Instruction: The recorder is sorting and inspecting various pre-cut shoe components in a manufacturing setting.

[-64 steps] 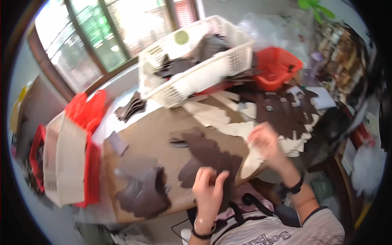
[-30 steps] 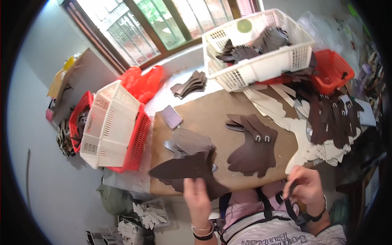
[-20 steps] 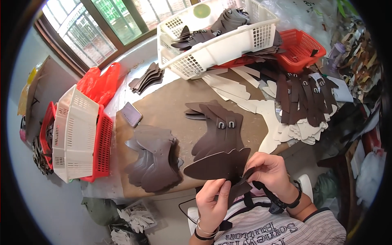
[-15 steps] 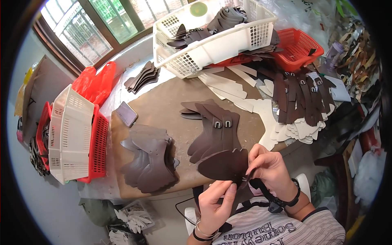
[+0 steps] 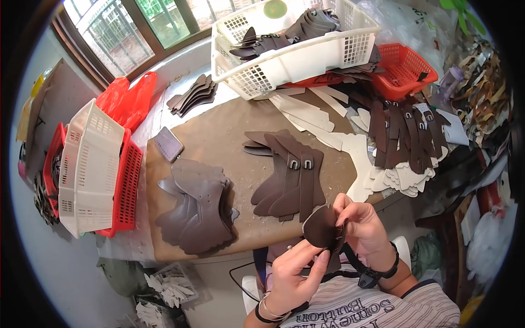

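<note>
Above my lap, near the table's front edge, both my hands hold a dark brown leather piece (image 5: 321, 228) with a rounded end. My left hand (image 5: 295, 273) pinches its lower edge between thumb and fingers. My right hand (image 5: 358, 223) grips its right side, where the leather folds over; the fingers partly hide that part. Just beyond, on the table, lie overlapping brown leather pieces with straps and two metal buckles (image 5: 290, 177). To their left sits a stack of smooth dark brown leather pieces (image 5: 197, 210) with curved edges.
A white basket (image 5: 295, 68) of leather pieces stands at the back, beside a red basket (image 5: 404, 68). Buckled straps (image 5: 407, 131) and cream cut-outs (image 5: 355, 158) lie at right. A phone (image 5: 168, 144) and tilted baskets (image 5: 90, 169) are at left.
The leather piece in my hands has turned from lying broad and sideways to a narrower, more upright angle. My left hand has shifted slightly right. The whole view has moved a little.
</note>
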The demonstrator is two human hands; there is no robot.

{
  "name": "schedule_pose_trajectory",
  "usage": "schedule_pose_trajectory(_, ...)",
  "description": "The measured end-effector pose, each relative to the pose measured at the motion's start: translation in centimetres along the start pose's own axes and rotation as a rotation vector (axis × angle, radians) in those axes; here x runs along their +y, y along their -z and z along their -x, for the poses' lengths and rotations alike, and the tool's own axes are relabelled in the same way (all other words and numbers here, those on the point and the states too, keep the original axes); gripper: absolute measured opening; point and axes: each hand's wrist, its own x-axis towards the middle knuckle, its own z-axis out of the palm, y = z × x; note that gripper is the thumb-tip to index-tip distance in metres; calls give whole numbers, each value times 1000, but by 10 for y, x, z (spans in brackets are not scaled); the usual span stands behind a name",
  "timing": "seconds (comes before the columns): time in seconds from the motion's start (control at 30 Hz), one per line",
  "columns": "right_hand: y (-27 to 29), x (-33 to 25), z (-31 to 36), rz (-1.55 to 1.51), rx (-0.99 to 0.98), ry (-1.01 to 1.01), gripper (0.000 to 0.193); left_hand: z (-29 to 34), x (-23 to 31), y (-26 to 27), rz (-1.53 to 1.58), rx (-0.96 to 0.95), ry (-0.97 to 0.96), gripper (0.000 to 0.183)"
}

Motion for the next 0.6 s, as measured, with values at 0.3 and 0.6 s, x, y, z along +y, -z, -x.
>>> schedule_pose_trajectory(0.3,2,2,-1,62,-115,-13,13,2,-2,4,-91,50,-53,11)
schedule_pose_trajectory(0.6,-20,10,10,121,36,-12,18,3,-1,2,-178,46,-22,18)
